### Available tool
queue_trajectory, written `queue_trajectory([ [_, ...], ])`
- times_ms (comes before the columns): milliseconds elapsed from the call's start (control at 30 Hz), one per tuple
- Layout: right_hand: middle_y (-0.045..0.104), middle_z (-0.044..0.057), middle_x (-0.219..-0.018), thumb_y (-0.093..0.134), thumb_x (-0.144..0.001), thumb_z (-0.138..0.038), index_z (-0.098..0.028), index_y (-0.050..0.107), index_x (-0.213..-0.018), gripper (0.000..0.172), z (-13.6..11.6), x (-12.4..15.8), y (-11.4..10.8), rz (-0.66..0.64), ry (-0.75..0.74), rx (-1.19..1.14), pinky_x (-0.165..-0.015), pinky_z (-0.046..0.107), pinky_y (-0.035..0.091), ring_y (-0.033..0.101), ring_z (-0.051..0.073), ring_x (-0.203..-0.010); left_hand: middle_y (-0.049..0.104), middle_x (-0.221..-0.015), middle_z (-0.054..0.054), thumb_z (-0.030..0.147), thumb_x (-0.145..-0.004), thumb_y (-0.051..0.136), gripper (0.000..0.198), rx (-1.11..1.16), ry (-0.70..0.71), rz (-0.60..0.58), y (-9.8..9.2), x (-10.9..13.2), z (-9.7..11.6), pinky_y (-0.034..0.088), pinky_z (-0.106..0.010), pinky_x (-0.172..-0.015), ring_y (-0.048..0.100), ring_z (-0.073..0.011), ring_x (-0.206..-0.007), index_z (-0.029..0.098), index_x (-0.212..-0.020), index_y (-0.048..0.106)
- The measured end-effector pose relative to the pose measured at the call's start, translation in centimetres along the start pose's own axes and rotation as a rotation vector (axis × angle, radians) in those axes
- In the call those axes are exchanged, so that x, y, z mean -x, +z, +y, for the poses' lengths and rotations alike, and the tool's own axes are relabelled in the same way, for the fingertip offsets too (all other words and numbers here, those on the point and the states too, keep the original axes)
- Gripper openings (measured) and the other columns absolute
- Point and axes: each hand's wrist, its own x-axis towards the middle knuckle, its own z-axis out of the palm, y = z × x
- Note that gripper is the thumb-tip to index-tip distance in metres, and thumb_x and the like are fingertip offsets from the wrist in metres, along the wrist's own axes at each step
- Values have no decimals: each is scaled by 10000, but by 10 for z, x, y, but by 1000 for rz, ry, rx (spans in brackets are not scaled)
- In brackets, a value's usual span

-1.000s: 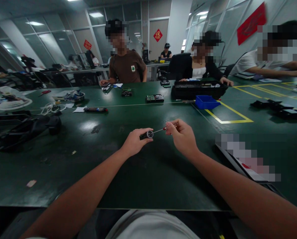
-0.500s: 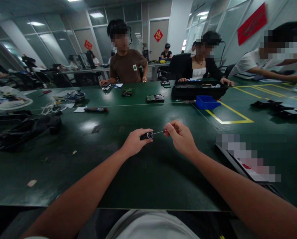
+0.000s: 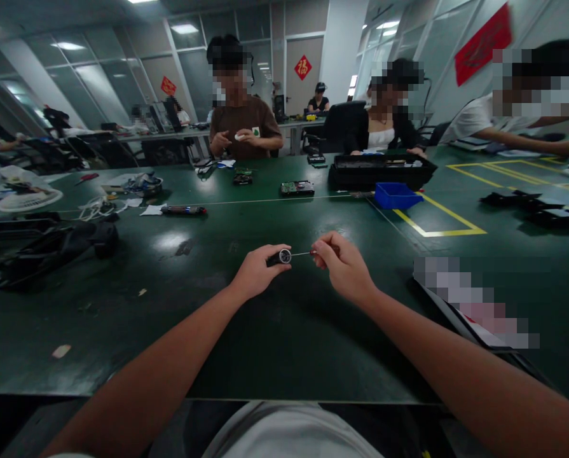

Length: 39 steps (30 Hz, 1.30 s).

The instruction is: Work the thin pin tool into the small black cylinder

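Observation:
My left hand [image 3: 255,275] is closed around a small black part with a round silver end [image 3: 281,257], held just above the green table [image 3: 170,318]. My right hand [image 3: 344,266] pinches the reddish handle of a thin screwdriver [image 3: 308,253]. Its metal shaft runs left and its tip meets the silver end of the part. Both hands are near the table's middle, about a hand's width apart.
A blue bin [image 3: 395,195] and a long black tray [image 3: 379,170] lie ahead on the right, inside yellow tape lines. Circuit boards [image 3: 296,188] and a pen-like tool [image 3: 183,210] lie further out. Black gear [image 3: 50,245] sits at the left. Other people sit across the table.
My right hand has slid slightly left toward the part, shortening the visible shaft. The person opposite in the brown shirt lifted both hands off the table.

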Motion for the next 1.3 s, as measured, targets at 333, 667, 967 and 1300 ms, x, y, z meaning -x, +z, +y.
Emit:
queue_trajectory([
  [333,640,8,-752,507,-971,-472,-218,599,-901,279,1,1,6,-13,13,-90,-687,332,479,613,167,-701,698,-1178,-34,252,-832,750,400,-9,-16,33,0,-1,-4,450,-389,-1036,628,-218,-1108,262,-1225,680],
  [667,655,19,-823,581,-919,-362,-227,568,-925,135,0,1,7,107,22,-51,-710,350,497,630,182,-748,693,-1182,-33,263,-835,747,404,-15,12,29,0,0,-4,457,-379,-1020,623,-216,-1108,271,-1233,673],
  [967,622,1,-688,461,-989,-493,-224,600,-854,331,-3,-3,2,47,34,3,-640,327,465,596,166,-649,697,-1175,-24,269,-823,764,395,-51,21,-2,0,0,-5,450,-389,-1010,624,-218,-1102,284,-1211,685],
  [1300,666,16,-855,509,-952,-377,-231,624,-994,191,6,-4,3,19,50,-117,-731,348,512,644,181,-781,698,-1173,-36,231,-821,759,397,-37,-4,12,0,-1,-3,463,-376,-1005,630,-214,-1097,258,-1210,684],
])
